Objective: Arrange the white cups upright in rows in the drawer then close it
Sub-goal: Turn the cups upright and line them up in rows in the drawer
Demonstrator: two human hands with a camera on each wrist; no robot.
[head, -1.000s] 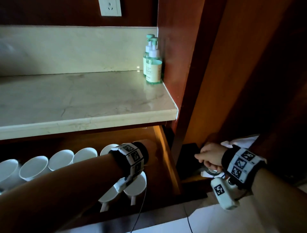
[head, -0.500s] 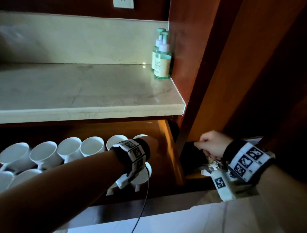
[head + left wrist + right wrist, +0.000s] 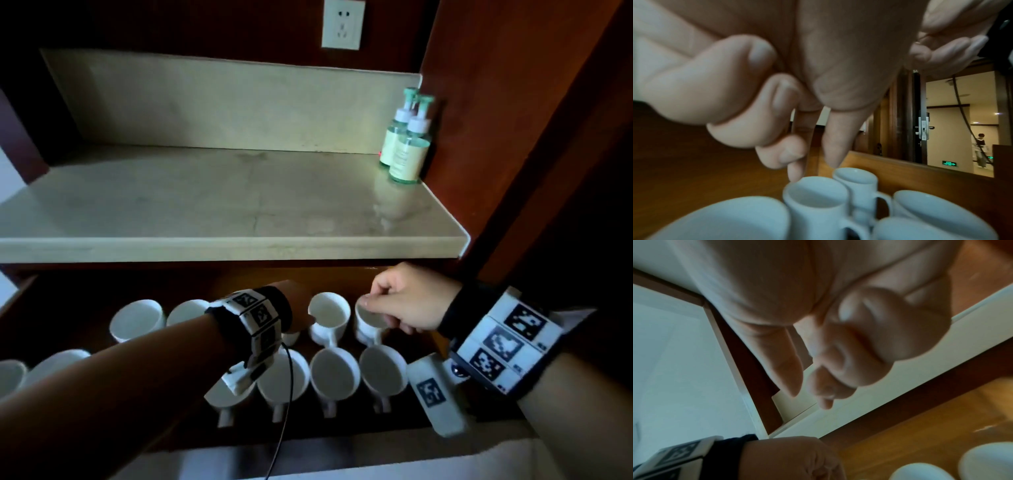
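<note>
Below the counter the wooden drawer (image 3: 342, 277) stands open, with white cups upright in two rows. The front row (image 3: 334, 373) has its handles toward me. My left hand (image 3: 303, 317) reaches into the back row. Its index and thumb tips (image 3: 813, 168) are at the rim of a back-row cup (image 3: 813, 193), the other fingers curled. Whether they grip the cup is not clear. My right hand (image 3: 376, 301) hovers over the rightmost back cup (image 3: 370, 323). Its fingers (image 3: 869, 345) are curled, with nothing between them and the thumb.
The marble counter (image 3: 239, 205) overhangs the back of the drawer. Two green pump bottles (image 3: 407, 150) stand in its right corner, and a wall socket (image 3: 342, 24) sits above. A wooden panel (image 3: 513, 137) closes the right side. A cable (image 3: 284, 411) hangs from my left wrist across the front cups.
My right hand has moved left, from outside the drawer's right wall to above the rightmost back cup. My left hand has stayed in the back row. The view now takes in more cups.
</note>
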